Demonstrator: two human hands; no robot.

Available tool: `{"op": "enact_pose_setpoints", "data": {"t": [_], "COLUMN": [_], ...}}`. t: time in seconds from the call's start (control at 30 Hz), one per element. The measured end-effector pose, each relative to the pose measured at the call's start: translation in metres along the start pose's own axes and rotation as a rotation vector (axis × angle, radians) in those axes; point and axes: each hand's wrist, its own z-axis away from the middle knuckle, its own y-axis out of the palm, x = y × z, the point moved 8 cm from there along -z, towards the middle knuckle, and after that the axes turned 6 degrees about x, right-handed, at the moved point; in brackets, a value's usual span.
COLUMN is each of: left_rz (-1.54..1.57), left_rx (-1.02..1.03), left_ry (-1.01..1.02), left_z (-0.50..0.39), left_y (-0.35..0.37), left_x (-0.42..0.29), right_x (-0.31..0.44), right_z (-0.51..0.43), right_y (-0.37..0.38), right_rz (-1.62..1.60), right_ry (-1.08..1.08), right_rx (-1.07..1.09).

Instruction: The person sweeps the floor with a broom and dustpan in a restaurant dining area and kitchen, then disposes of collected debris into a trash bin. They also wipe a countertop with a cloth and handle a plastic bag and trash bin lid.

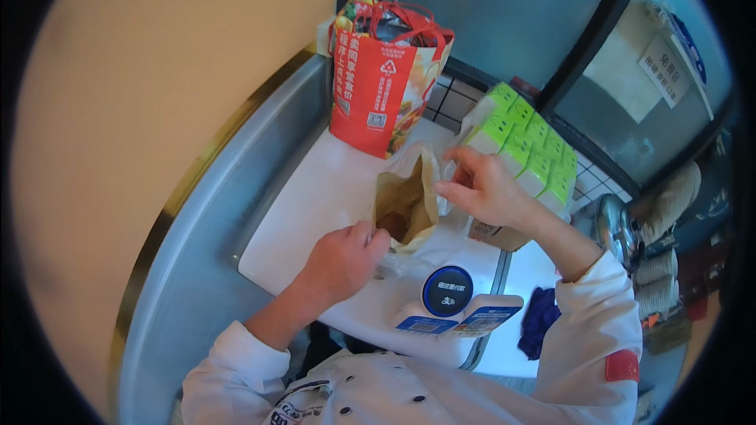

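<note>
A brown paper bag (424,203) stands with its mouth up on the white tabletop, a clear plastic bag (416,156) loosely around it. Something brownish shows at its bottom, too shadowed to name. My left hand (348,257) pinches the near left rim of the paper bag, by the crumpled plastic. At the far right of the mouth is my right hand (487,186), fingers curled and thumb at the rim. Whether it grips the plastic there is unclear. Just beyond it sits a plastic-wrapped bundle of green-and-white tissue packs (525,136).
A full red printed carrier bag (378,88) stands at the back. Payment stands (440,321) with printed codes and a round payment device (447,291) are near me. Dark blue cloth (538,321) lies at right. A grey partition (236,189) borders the left; stacked bowls (657,280) stand far right.
</note>
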Motion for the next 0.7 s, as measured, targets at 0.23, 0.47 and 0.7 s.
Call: {"op": "enact_pose_setpoints", "data": {"t": [0.23,0.47,0.7], "left_rz": [-0.035,0.17,0.378], "left_rx": [-0.237,-0.286,-0.212], "left_ry": [0.332,0.2,0.047], "left_z": [0.031,0.065,0.074], "left_y": [-0.038,-0.048,-0.05], "left_x": [-0.002,0.039,0.071], "right_x": [0.002,0.029,0.054], "right_z": [-0.023,-0.009,-0.007], "right_y": [0.033,0.062,0.074], "right_rz": [0.474,0.301,0.298], "right_ry": [0.206,0.122,0.14], "right_rx": [0.113,0.066,0.067]}}
